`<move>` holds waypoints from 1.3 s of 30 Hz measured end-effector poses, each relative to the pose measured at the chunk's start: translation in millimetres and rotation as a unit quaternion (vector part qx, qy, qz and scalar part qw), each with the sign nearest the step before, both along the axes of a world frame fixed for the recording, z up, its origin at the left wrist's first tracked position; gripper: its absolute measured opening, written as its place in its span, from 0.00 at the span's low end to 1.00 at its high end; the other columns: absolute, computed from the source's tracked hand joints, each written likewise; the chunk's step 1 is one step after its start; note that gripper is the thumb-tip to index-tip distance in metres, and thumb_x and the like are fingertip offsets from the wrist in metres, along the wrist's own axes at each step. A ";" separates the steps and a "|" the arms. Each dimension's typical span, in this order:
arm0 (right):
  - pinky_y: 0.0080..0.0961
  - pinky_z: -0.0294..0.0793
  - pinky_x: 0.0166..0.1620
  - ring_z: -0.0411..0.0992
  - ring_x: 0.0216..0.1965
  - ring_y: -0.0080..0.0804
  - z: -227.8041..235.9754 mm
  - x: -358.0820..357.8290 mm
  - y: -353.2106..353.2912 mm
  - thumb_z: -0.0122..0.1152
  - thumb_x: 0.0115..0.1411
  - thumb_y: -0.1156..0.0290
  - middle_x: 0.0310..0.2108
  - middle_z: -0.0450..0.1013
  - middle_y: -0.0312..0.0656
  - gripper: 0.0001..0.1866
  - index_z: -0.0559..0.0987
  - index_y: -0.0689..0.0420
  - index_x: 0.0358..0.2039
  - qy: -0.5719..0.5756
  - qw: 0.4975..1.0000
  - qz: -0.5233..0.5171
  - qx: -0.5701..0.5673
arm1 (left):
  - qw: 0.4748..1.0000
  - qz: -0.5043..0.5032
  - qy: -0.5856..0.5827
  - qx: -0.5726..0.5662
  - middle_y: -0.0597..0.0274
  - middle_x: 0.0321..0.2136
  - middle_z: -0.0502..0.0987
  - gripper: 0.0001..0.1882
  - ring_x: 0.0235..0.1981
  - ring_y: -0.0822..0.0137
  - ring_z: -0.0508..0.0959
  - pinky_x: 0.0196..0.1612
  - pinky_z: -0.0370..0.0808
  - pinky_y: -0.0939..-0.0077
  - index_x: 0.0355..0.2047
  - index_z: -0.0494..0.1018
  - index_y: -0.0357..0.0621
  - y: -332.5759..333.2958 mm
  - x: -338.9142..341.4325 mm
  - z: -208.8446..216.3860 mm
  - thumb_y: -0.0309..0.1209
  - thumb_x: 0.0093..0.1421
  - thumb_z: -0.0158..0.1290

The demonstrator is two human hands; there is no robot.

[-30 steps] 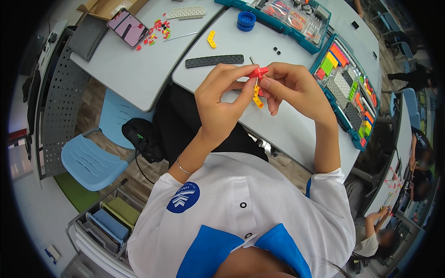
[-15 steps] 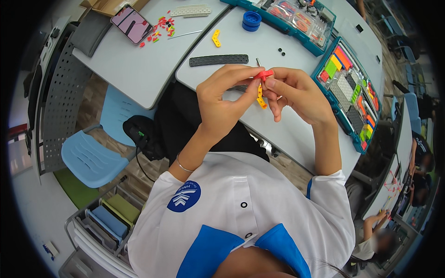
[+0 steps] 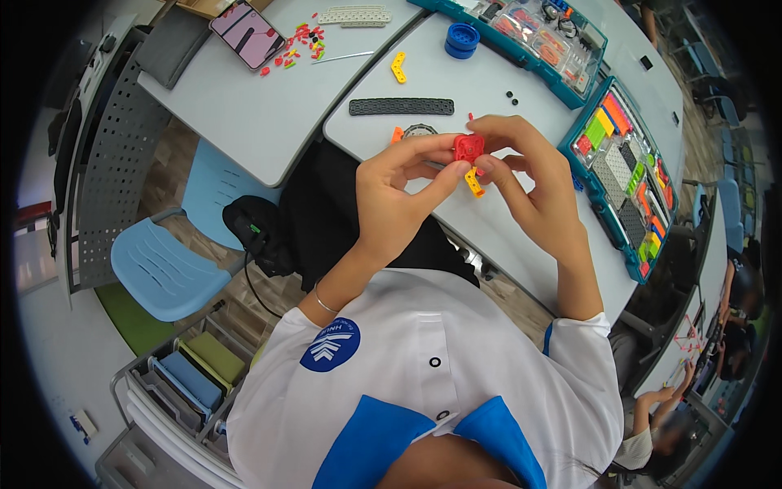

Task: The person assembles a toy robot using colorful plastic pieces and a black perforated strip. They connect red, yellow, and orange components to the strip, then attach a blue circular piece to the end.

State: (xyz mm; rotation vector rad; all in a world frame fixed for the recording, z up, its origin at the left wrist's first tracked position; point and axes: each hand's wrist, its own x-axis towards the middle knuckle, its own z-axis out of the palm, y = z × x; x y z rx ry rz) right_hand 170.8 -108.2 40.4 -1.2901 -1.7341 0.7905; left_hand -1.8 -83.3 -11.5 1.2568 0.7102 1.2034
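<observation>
A small red square plastic building piece (image 3: 468,147) with rounded corners is held up over the table, its flat face turned toward me. My left hand (image 3: 399,187) pinches it between thumb and fingers from the left. At its right edge, the thumb and bent fingers of my right hand (image 3: 533,183) also grip it. A yellow angled building piece (image 3: 474,182) shows just below the fingers. Behind my left hand, a grey round part (image 3: 420,130) and an orange piece (image 3: 397,134) are partly hidden.
Farther back lie a dark perforated strip (image 3: 401,107), a yellow bent beam (image 3: 398,68) and a blue wheel (image 3: 462,41). Teal cases of parts (image 3: 570,134) stand at the right. A phone (image 3: 248,35) and scattered small pegs (image 3: 303,41) are on the left table.
The red piece has been turned so its square face shows. The metal rod seen above it is no longer visible. My right hand's fingers have lifted and opened wider around the piece.
</observation>
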 end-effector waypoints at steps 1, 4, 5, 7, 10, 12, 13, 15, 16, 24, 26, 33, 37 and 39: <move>0.22 0.77 0.36 0.76 0.37 0.26 1.0 -0.3 0.2 0.58 0.63 0.76 0.34 0.74 0.41 0.09 0.77 0.61 0.44 -0.016 0.999 0.016 0.027 | 1.000 -0.007 -0.003 -0.015 0.51 0.39 0.81 0.17 0.39 0.71 0.81 0.40 0.79 0.79 0.48 0.75 0.29 -0.7 -1.6 -0.3 0.16 0.56 0.60; 0.22 0.78 0.38 0.76 0.38 0.25 -5.4 9.3 9.1 0.58 0.64 0.76 0.37 0.76 0.41 0.12 0.77 0.60 0.48 -0.015 0.999 0.030 0.034 | 0.998 -0.042 0.016 -0.052 0.54 0.39 0.82 0.20 0.38 0.73 0.81 0.39 0.78 0.82 0.50 0.75 0.34 7.6 -10.9 7.4 0.21 0.56 0.62; 0.22 0.78 0.39 0.76 0.39 0.25 -7.6 13.7 13.9 0.58 0.64 0.76 0.38 0.76 0.40 0.12 0.77 0.60 0.48 0.047 0.999 0.023 -0.005 | 0.997 -0.043 0.051 -0.028 0.53 0.40 0.82 0.24 0.39 0.72 0.81 0.39 0.78 0.81 0.53 0.72 0.35 15.1 -15.6 11.1 0.22 0.56 0.63; 0.22 0.79 0.41 0.76 0.39 0.24 -9.3 29.7 27.6 0.57 0.65 0.75 0.41 0.77 0.40 0.13 0.76 0.63 0.49 0.129 0.991 0.016 -0.045 | 0.991 -0.013 0.129 0.037 0.55 0.41 0.82 0.20 0.39 0.70 0.81 0.43 0.77 0.75 0.49 0.76 0.37 46.3 -22.5 6.2 0.26 0.56 0.63; 0.25 0.79 0.44 0.78 0.41 0.28 -19.9 55.8 50.3 0.58 0.66 0.68 0.43 0.77 0.42 0.16 0.76 0.62 0.51 0.176 0.980 0.009 -0.093 | 0.924 -0.034 0.329 0.193 0.59 0.40 0.81 0.19 0.42 0.67 0.79 0.49 0.74 0.70 0.46 0.79 0.40 108.2 -30.8 -16.7 0.29 0.53 0.65; 0.25 0.79 0.45 0.78 0.42 0.29 -33.3 60.5 62.9 0.59 0.65 0.66 0.43 0.77 0.43 0.17 0.76 0.62 0.51 0.202 0.969 0.002 -0.144 | 0.871 -0.068 0.416 0.252 0.61 0.39 0.80 0.20 0.44 0.65 0.77 0.52 0.72 0.69 0.45 0.80 0.42 130.3 -33.5 -37.2 0.32 0.51 0.66; 0.26 0.79 0.46 0.78 0.42 0.30 -39.7 62.4 67.2 0.59 0.65 0.66 0.44 0.77 0.44 0.18 0.76 0.62 0.51 0.215 0.962 -0.002 -0.169 | 0.853 -0.089 0.443 0.263 0.62 0.39 0.79 0.20 0.45 0.64 0.76 0.53 0.71 0.69 0.45 0.80 0.43 136.1 -34.0 -45.5 0.32 0.50 0.66; 0.23 0.77 0.47 0.76 0.43 0.27 -50.9 63.9 73.2 0.58 0.66 0.65 0.45 0.75 0.42 0.19 0.75 0.63 0.52 0.219 0.951 0.012 -0.215 | 0.834 -0.125 0.481 0.241 0.63 0.37 0.76 0.20 0.48 0.62 0.73 0.54 0.70 0.70 0.43 0.80 0.44 139.7 -30.3 -45.9 0.34 0.49 0.66; 0.22 0.76 0.47 0.76 0.43 0.26 -54.6 64.3 76.0 0.58 0.66 0.65 0.45 0.75 0.41 0.19 0.75 0.63 0.53 0.222 0.945 0.019 -0.238 | 0.826 -0.122 0.484 0.264 0.63 0.37 0.77 0.19 0.47 0.63 0.74 0.53 0.71 0.70 0.42 0.81 0.44 142.1 -29.1 -45.7 0.34 0.49 0.66; 0.24 0.78 0.46 0.77 0.42 0.28 -60.5 56.0 81.8 0.60 0.65 0.65 0.43 0.77 0.44 0.19 0.76 0.63 0.52 0.226 0.953 0.031 -0.199 | 0.864 -0.095 0.385 0.311 0.62 0.35 0.75 0.14 0.37 0.64 0.79 0.42 0.75 0.73 0.39 0.79 0.42 131.5 -20.2 -22.7 0.29 0.51 0.62; 0.24 0.77 0.45 0.77 0.42 0.28 -57.3 55.0 81.1 0.61 0.64 0.64 0.43 0.77 0.43 0.19 0.76 0.63 0.52 0.234 0.948 0.045 -0.209 | 0.856 -0.080 0.383 0.339 0.62 0.34 0.75 0.13 0.37 0.65 0.79 0.41 0.75 0.73 0.39 0.79 0.42 126.8 -18.0 -13.2 0.29 0.51 0.62; 0.24 0.77 0.45 0.77 0.41 0.26 -52.8 54.8 77.3 0.59 0.65 0.64 0.43 0.77 0.41 0.18 0.77 0.63 0.51 0.212 0.961 0.036 -0.177 | 0.835 -0.036 0.392 0.385 0.64 0.34 0.75 0.13 0.33 0.65 0.79 0.36 0.75 0.75 0.38 0.79 0.44 115.1 -16.0 0.6 0.29 0.51 0.63; 0.23 0.76 0.44 0.76 0.41 0.25 -49.4 51.8 73.5 0.57 0.67 0.64 0.42 0.77 0.39 0.17 0.78 0.61 0.50 0.167 0.974 0.028 -0.153 | 0.820 -0.025 0.405 0.403 0.64 0.34 0.75 0.13 0.32 0.65 0.79 0.34 0.75 0.74 0.38 0.79 0.44 110.1 -16.3 6.5 0.29 0.51 0.63; 0.23 0.77 0.44 0.76 0.40 0.24 -46.3 48.1 71.6 0.58 0.66 0.64 0.42 0.78 0.39 0.16 0.79 0.61 0.49 0.128 0.984 0.014 -0.120 | 0.813 -0.022 0.416 0.408 0.64 0.34 0.75 0.13 0.32 0.65 0.79 0.34 0.75 0.74 0.38 0.79 0.45 107.2 -16.4 8.7 0.30 0.51 0.63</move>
